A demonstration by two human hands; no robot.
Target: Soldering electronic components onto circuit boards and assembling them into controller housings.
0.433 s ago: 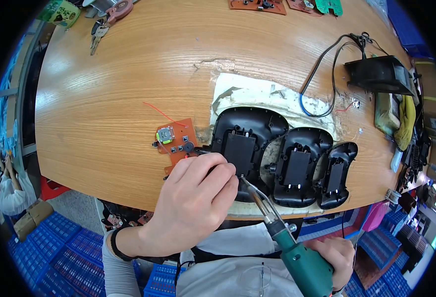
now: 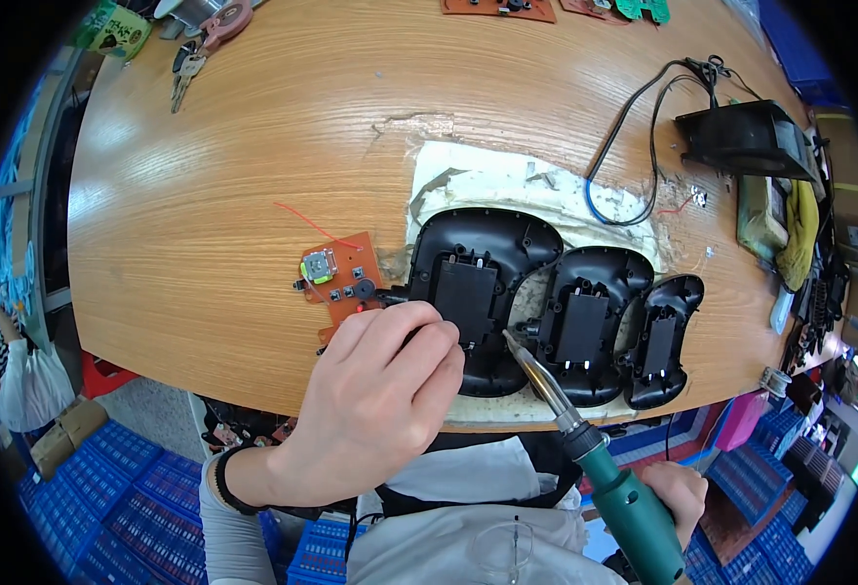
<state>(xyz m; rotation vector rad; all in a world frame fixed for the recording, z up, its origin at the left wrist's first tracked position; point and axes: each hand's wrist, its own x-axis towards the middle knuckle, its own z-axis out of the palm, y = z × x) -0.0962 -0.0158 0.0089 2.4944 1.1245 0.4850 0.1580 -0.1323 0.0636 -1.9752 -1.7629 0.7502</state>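
My right hand (image 2: 676,492) grips a green-handled soldering iron (image 2: 632,502). Its metal tip points at the right edge of the largest black plastic shell (image 2: 538,234), near a neighbouring shell. Over that shell's lower left, my left hand (image 2: 380,390) is closed with fingertips pinched together beside the black battery box (image 2: 465,297); whatever they hold is hidden. An orange circuit board (image 2: 348,255) with a red wire lies left of the shell, partly behind my left hand. A medium black shell (image 2: 595,390) and a small black shell (image 2: 678,292) lie in a row to the right.
A stained white cloth (image 2: 448,175) lies under the shells. At the right stand a black fan-shaped housing (image 2: 746,136) with a looped cable, and a yellow cloth (image 2: 798,239). Keys (image 2: 185,73) and pink-handled scissors (image 2: 226,24) lie far left. Blue trays (image 2: 88,487) stand below.
The soldering iron has moved right, its tip leaving the lower end of the largest shell's battery box. My right hand shifted slightly right with it. My left hand stays nearly in place.
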